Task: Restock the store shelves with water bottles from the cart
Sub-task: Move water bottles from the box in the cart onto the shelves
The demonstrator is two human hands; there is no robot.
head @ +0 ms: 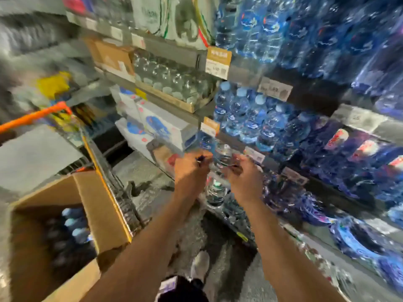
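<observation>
Head view: both hands are reaching to the shelf (231,147).
Left hand (190,168) and right hand (245,174) are curling around clear bottles (220,158); blur hides the exact grip.

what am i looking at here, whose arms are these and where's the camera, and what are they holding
There is no machine here: these are a person's two bare arms, filmed by one wide-angle camera worn on their head, looking forward and down. That is why the edges bend and blur. The person stands in a store aisle facing shelves packed with blue water bottles. At lower left an open cardboard box of capped bottles sits in a cart with an orange handle. The left hand and right hand reach together toward a lower shelf, fingers curled around clear bottles. The blur hides exactly how each grip sits.
</observation>
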